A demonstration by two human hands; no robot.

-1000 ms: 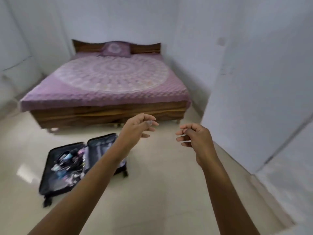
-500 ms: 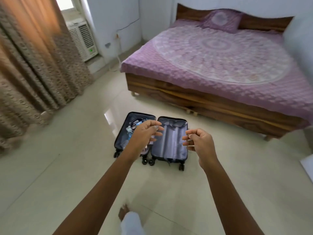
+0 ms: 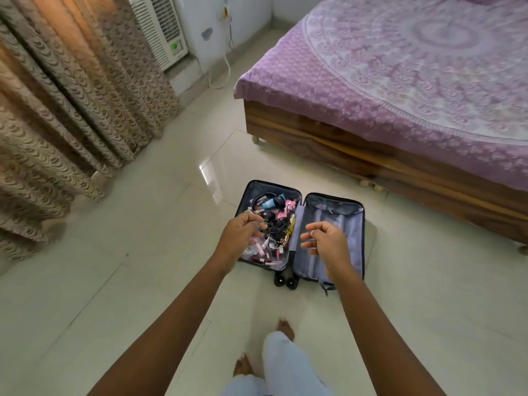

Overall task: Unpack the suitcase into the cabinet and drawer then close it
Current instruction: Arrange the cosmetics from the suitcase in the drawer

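Nearer than half a second ago, both hands now hang over the open suitcase (image 3: 337, 212), which lies flat on the pale tiled floor (image 3: 143, 252) near the bed's (image 3: 400, 81) wooden side. Left hand (image 3: 243, 235) is above the left half, heaped with small cosmetics and black cables (image 3: 275, 224), and right hand (image 3: 325, 241) is above the grey-lined right half; both have loosely curled fingers and grip nothing. Patterned curtain (image 3: 71, 110) and white air conditioner (image 3: 160, 27) stand well to the left, and the suitcase wheels (image 3: 285, 281) face the person's bare feet (image 3: 285, 328).
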